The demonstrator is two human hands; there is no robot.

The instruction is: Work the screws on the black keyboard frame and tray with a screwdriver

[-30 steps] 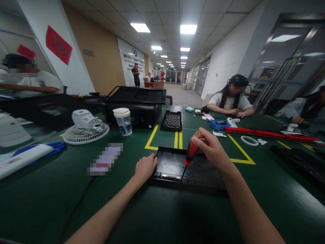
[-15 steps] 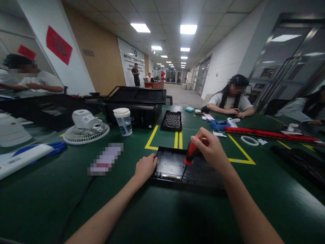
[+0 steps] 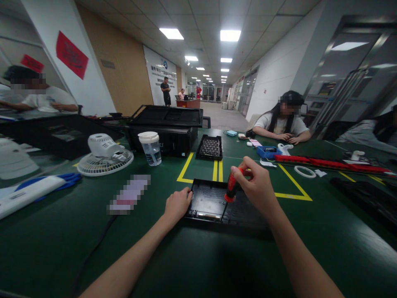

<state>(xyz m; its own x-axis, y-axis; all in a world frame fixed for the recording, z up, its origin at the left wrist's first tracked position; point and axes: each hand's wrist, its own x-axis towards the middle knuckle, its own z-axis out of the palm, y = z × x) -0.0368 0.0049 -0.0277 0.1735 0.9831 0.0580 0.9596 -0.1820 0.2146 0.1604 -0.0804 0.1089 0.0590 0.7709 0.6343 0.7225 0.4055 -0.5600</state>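
A shallow black plastic panel point(image 3: 204, 198) lies on the green table in front of me. My left hand point(image 3: 178, 203) grips its left edge, with the fingertips at the upper left side. In my right hand point(image 3: 254, 180) is a red and black screwdriver point(image 3: 232, 186), held by the handle and slightly tilted. Its dark shaft points down to the lower middle of the panel, near a pale metallic strip point(image 3: 208, 216). Whether the tip sits in a screw is too small to tell.
Behind the panel are a black tray point(image 3: 210, 147), a lidded cup point(image 3: 151, 151) and a large black case point(image 3: 176, 138). A white fan point(image 3: 105, 159) and a phone-like object point(image 3: 129, 195) lie left. A blue box point(image 3: 268, 152) and a seated person point(image 3: 287, 120) are at the right.
The screwdriver handle has shifted slightly left, and my right hand has turned a little with it. My left hand and the panel look unmoved.
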